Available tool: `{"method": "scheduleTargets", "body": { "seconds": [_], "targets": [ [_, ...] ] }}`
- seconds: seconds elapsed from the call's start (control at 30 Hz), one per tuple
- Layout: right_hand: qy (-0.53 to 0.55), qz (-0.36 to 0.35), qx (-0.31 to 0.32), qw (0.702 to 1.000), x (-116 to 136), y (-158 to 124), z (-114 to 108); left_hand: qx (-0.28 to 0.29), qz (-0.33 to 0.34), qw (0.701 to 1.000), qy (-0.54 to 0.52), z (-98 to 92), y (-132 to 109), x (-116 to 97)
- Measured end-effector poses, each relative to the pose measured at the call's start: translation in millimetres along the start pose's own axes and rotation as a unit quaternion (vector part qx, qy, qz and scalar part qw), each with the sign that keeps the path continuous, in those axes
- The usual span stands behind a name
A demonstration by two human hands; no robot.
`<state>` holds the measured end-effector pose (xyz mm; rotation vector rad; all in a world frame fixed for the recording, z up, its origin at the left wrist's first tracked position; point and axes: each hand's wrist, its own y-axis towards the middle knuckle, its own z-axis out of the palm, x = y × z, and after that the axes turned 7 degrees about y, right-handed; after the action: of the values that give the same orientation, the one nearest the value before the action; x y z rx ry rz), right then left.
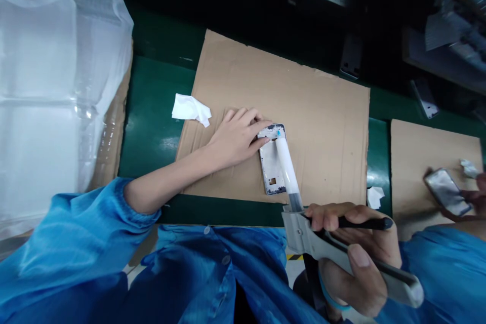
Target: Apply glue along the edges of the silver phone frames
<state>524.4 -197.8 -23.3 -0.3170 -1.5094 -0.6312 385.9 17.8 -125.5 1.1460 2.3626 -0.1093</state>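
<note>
So the phone frame [268, 164] is lying near the front edge of the cardboard sheet [326, 126], a bit right of that sheet's middle, plate side facing up. The left hand [241, 134] is reaching in over the sheet's left half, and its grip is pinching the frame's top left corner between thumb and forefinger, looks like to keep it from sliding. The right hand [366, 239] is hanging just off the sheet's front edge, and its grip is wrapping around the handle and black trigger of a tube gun [299, 233]. The gun's white tube [287, 167] is slanting in over the frame, and the blue tip [279, 133] is sitting at the frame's top end; can't tell if it's actually touching. Progress-wise, the setup is looking done: frame lying flat, gun aimed. I'm not making out any bead along the rim, so I'd guess most of the gun work is remaining, but the tube is hiding part of the frame and the details are tiny. A crumpled wipe [190, 108] is overlapping the sheet's left edge, and past its right edge a co-worker's hand [474, 205] is holding another phone [448, 191].
</note>
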Motion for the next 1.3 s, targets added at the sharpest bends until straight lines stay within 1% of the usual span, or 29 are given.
{"method": "scheduleTargets", "body": {
  "seconds": [0.13,0.37,0.5,0.6,0.67,0.7,0.8,0.87,1.0,1.1,1.17,1.2,1.23,1.3],
  "targets": [
    [-0.003,-0.003,-0.003,1.0,-0.2,1.1,-0.6,-0.003,0.002,1.0,0.006,0.4,-0.1,-0.4],
    [-0.005,-0.014,0.014,1.0,-0.3,1.4,1.5,0.002,0.001,1.0,0.005,-1.8,-0.2,-1.2],
    [-0.002,-0.016,0.03,0.999,-6.2,4.7,-11.0,0.0,0.003,1.0,0.011,-1.7,-0.4,-1.2],
    [0.026,-0.017,0.065,0.997,-11.5,9.6,-22.5,-0.003,0.004,1.0,0.014,-1.0,-0.3,-1.2],
    [0.042,-0.009,0.078,0.996,-11.7,11.3,-24.5,-0.003,0.004,1.0,0.015,-0.7,-0.2,-1.2],
    [0.044,-0.001,0.069,0.997,-10.6,11.3,-23.1,-0.002,0.004,1.0,0.015,-0.6,-0.2,-1.1],
    [0.035,0.02,0.008,0.999,-4.9,8.5,-12.8,-0.002,0.005,1.0,0.017,-0.3,-0.4,-0.9],
    [0.03,0.028,-0.019,0.999,-1.8,6.0,-5.6,-0.004,0.005,1.0,0.014,-0.2,-0.6,-0.8],
    [0.036,0.03,-0.022,0.999,0.2,3.2,2.4,-0.004,0.004,1.0,0.012,-0.3,-0.7,-0.9],
    [0.036,0.03,-0.021,0.999,0.5,3.2,3.6,-0.003,0.005,1.0,0.016,-0.5,-0.6,-0.8],
    [0.035,0.033,-0.023,0.999,-0.3,4.5,-2.1,-0.003,0.006,1.0,0.016,-0.7,-0.6,-0.8],
    [0.037,0.029,-0.011,0.999,-1.1,5.2,-8.6,-0.003,0.006,1.0,0.016,-0.8,-0.7,-0.7],
    [0.037,0.028,0.009,0.999,-2.0,5.7,-17.8,-0.003,0.007,1.0,0.015,-0.9,-0.7,-0.6],
    [0.033,0.046,0.044,0.997,-3.0,5.2,-43.8,-0.001,0.007,1.0,0.012,-1.1,-0.9,-0.4]
  ]
}}
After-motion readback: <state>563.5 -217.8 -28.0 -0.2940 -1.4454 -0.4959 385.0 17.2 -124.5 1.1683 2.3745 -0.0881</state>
